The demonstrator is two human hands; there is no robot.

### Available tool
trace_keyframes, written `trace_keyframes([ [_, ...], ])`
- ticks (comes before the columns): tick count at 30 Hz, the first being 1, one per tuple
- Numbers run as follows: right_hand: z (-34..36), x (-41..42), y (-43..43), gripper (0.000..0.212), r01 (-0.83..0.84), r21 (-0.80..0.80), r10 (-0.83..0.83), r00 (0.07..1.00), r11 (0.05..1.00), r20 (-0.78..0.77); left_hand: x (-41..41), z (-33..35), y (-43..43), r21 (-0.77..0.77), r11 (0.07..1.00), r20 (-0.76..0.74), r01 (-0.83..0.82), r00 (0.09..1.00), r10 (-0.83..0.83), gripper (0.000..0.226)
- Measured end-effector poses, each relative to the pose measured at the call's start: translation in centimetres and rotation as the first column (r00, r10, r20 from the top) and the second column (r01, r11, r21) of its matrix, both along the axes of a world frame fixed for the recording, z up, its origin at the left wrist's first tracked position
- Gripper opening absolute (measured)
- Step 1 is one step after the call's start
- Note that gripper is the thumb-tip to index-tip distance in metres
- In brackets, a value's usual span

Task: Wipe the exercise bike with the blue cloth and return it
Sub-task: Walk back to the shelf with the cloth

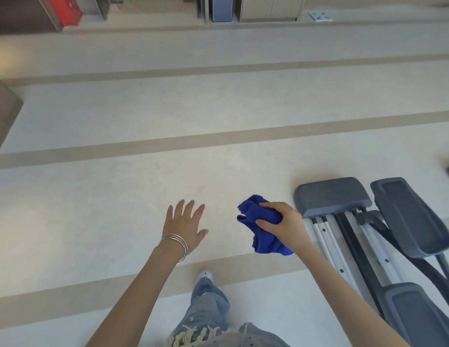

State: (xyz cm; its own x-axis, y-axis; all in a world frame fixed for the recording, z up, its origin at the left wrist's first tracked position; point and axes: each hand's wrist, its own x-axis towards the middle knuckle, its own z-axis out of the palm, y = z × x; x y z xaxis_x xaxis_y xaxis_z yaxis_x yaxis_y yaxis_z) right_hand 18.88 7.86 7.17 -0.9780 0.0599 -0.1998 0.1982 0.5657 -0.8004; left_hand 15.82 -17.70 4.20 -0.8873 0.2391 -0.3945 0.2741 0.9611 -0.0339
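My right hand (285,225) is closed around a crumpled blue cloth (261,222), held in the air over the floor just left of the exercise machine. The grey exercise bike (383,241) fills the lower right, with a grey end cap, silver rails and dark foot pedals. The cloth is apart from the machine, a short gap left of its end cap (331,197). My left hand (184,227) hovers over the floor with fingers spread and nothing in it; thin bracelets ring the wrist.
Pale floor with beige stripes (218,139) stretches ahead. My leg in torn jeans and a white shoe (206,276) is below. Cabinets (268,8), a blue panel (222,8) and a red object (65,11) line the far wall. A brown edge (3,116) sits at left.
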Motion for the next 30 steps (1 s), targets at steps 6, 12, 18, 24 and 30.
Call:
trace_keyframes([
  [6, 0.6, -7.0, -1.9, 0.040, 0.026, 0.009, -0.026, 1.000, 1.000, -0.011, -7.8, 0.0, -1.0, 0.027, 0.999, -0.003, 0.033, 0.999, -0.033, 0.064],
  [12, -0.3, -11.7, -2.0, 0.041, 0.038, 0.017, -0.038, 0.999, 0.999, 0.020, -12.2, -1.2, -1.5, 0.008, 0.998, 0.059, 0.057, 0.997, -0.057, 0.065],
  [18, -2.0, -16.8, 0.0, 0.040, 0.025, 0.024, -0.026, 0.998, 0.999, 0.049, -17.5, -2.8, -0.2, -0.005, 0.999, 0.111, 0.044, 0.993, -0.043, 0.065],
  [24, -2.7, -24.6, 4.2, 0.042, -0.010, -0.019, 0.011, 0.999, 1.000, 0.053, -25.2, -2.0, 4.5, 0.015, 1.000, 0.108, 0.024, 0.994, -0.026, 0.065],
  [30, -2.0, -33.0, 9.4, 0.035, -0.008, -0.060, 0.012, 0.998, 0.998, 0.059, -33.2, -0.8, 10.3, 0.025, 0.999, 0.098, 0.027, 0.995, -0.029, 0.064],
])
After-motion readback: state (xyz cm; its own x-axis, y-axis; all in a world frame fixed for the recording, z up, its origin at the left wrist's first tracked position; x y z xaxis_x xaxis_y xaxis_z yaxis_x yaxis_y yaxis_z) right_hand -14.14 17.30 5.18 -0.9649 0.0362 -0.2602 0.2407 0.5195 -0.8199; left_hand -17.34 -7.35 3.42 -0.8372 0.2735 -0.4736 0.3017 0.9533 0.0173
